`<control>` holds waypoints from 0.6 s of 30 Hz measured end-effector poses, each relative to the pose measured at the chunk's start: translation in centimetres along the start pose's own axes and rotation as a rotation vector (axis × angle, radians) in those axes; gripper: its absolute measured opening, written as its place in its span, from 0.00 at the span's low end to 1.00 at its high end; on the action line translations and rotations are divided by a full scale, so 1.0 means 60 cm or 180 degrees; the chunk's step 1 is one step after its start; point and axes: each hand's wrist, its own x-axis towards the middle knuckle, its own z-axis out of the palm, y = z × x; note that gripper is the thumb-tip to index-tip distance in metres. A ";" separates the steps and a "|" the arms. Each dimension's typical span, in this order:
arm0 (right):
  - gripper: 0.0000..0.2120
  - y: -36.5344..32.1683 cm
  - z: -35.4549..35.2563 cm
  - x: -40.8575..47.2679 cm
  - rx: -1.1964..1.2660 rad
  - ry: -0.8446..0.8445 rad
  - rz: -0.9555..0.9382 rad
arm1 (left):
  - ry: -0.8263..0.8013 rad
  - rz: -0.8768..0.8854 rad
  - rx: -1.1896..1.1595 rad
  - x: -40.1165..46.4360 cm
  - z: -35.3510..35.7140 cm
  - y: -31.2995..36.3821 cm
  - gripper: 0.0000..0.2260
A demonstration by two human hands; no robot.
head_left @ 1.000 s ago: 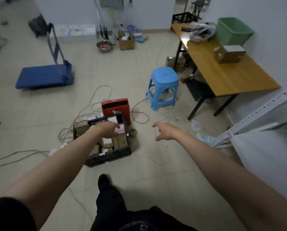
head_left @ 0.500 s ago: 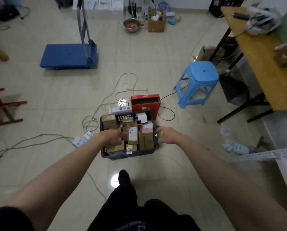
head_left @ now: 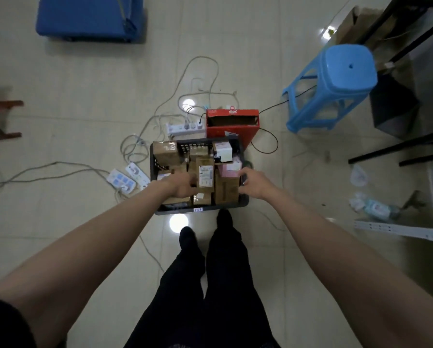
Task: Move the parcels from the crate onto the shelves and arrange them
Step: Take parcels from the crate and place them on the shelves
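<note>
A dark plastic crate point(head_left: 175, 211) sits on the floor just ahead of my feet, packed with brown cardboard parcels, a pink one point(head_left: 229, 169) and a white one point(head_left: 223, 151). My left hand point(head_left: 181, 185) reaches inside the crate, its fingers curled against the left side of an upright brown parcel with a white label point(head_left: 205, 175). My right hand point(head_left: 254, 183) is at the crate's right rim with fingers curled over it. A white metal shelf rail point(head_left: 398, 228) shows at the right edge.
A red open box point(head_left: 231, 121) stands behind the crate. Power strips point(head_left: 185, 127) and cables point(head_left: 125, 178) lie to its left. A blue stool point(head_left: 346, 71), black table legs point(head_left: 396, 146) and litter point(head_left: 376, 208) are on the right. A blue trolley point(head_left: 90, 18) is at top left.
I have stepped up to the crate and tilted my view down. My left hand went deeper among the parcels and my right hand came from open air onto the crate's right rim.
</note>
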 end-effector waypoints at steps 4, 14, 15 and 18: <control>0.22 0.029 -0.014 0.102 0.0277 -0.0083 0.0087 | 0.0003 -0.0143 -0.0483 0.104 -0.002 0.002 0.24; 0.28 0.124 0.024 0.435 0.0847 -0.0144 0.0381 | 0.0036 -0.0552 -0.1066 0.443 0.060 -0.048 0.27; 0.30 0.133 0.033 0.470 0.0908 -0.0135 0.0442 | 0.0126 -0.0608 -0.1205 0.479 0.064 -0.054 0.26; 0.35 0.154 0.061 0.562 0.0889 -0.0037 0.0445 | 0.0421 -0.0710 -0.1765 0.577 0.078 -0.063 0.22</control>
